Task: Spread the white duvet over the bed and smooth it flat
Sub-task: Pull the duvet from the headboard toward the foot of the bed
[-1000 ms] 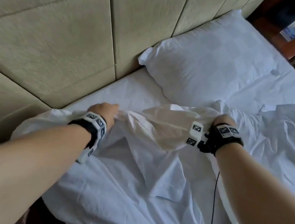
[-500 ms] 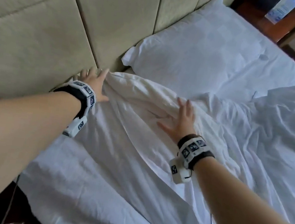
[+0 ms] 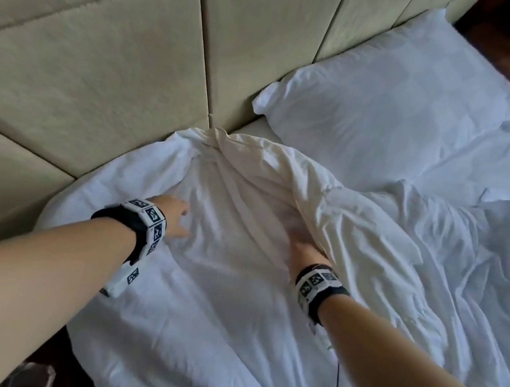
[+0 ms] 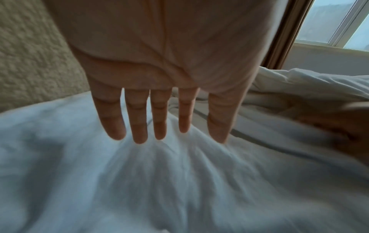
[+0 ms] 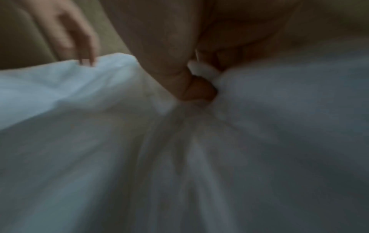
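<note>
The white duvet [image 3: 235, 287] lies crumpled over the near corner of the bed, its cream top edge [image 3: 266, 169] bunched up against the headboard. My left hand [image 3: 176, 219] rests flat on the cloth with straight, spread fingers [image 4: 137, 126]. To its right, my right hand [image 3: 303, 247] sits half under a raised cream fold. The blurred right wrist view shows its thumb [image 5: 175, 78] and curled fingers pinching a small fold of duvet [image 5: 201, 69].
A white pillow [image 3: 385, 113] lies against the padded beige headboard [image 3: 102, 62] at the back right. Wrinkled sheet [image 3: 479, 269] covers the right side. Dark wooden furniture [image 3: 506, 47] stands beyond the pillow. A window [image 4: 339, 20] and curtain [image 4: 285, 31] are at the far side.
Both hands let go of the duvet edge, laid it by the headboard, then slid back toward me. The right hand went from flat to pinching a fold.
</note>
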`<act>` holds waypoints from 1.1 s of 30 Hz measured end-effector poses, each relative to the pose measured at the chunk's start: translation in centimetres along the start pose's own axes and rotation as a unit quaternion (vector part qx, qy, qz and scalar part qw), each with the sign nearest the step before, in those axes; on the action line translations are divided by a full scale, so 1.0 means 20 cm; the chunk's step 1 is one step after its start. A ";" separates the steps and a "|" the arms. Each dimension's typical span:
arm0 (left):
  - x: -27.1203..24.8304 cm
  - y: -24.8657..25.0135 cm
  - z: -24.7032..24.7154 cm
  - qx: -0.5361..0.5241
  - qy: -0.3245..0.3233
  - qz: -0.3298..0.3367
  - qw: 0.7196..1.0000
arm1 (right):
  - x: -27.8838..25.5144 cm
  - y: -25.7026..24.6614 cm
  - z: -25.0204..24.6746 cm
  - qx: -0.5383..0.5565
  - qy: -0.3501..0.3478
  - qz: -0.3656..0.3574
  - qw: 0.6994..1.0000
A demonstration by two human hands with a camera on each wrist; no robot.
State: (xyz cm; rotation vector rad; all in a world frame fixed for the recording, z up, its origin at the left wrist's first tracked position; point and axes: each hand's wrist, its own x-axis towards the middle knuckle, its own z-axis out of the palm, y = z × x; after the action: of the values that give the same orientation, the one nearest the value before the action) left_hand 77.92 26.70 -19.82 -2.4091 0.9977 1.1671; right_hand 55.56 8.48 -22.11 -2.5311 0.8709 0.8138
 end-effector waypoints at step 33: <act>-0.63 0.46 1.12 0.101 0.025 0.239 0.965 | -1.24 -0.37 1.19 0.196 -0.171 0.121 0.958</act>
State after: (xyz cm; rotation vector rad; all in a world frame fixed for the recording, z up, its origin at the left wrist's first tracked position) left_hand 53.26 37.45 -23.81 -2.1055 1.6928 1.0787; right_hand 34.67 36.66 -24.31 -1.8960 1.1062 1.0013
